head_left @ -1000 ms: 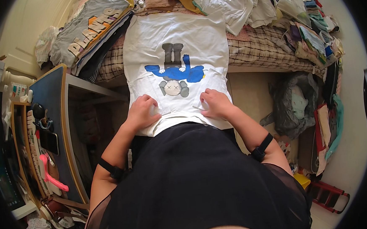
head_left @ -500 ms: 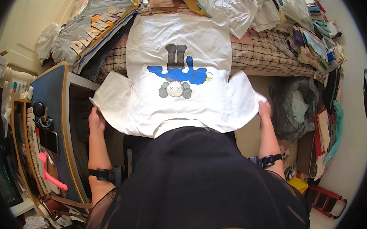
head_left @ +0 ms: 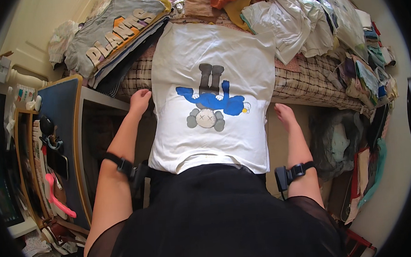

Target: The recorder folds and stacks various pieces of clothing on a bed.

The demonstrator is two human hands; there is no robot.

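Observation:
A white T-shirt (head_left: 172, 116) with a blue and grey cartoon print lies spread in front of me. Its upper part rests on the bed, and its neckline reaches my black top (head_left: 210, 208). Both sleeves are out of sight along the sides. My left hand (head_left: 140, 102) is just off the shirt's left edge, with fingers loosely bent and nothing visible in them. Beside the right edge, my right hand (head_left: 285, 115) is apart from the cloth, its fingers loosely extended and holding nothing. Dark straps with small devices circle both forearms.
A folded clothes stack (head_left: 115, 40) lies on the bed's left, and crumpled white garments (head_left: 279, 20) on its right. The plaid bedspread (head_left: 306, 82) hangs over the edge. At left stands a blue-topped desk (head_left: 63, 104) holding a phone (head_left: 57, 164). A dark plastic bag (head_left: 326, 140) sits at right.
Both hands have let go of the sleeves, which dropped out of sight. My left hand moved inward and farther forward; the right moved slightly inward. The view has shifted a little.

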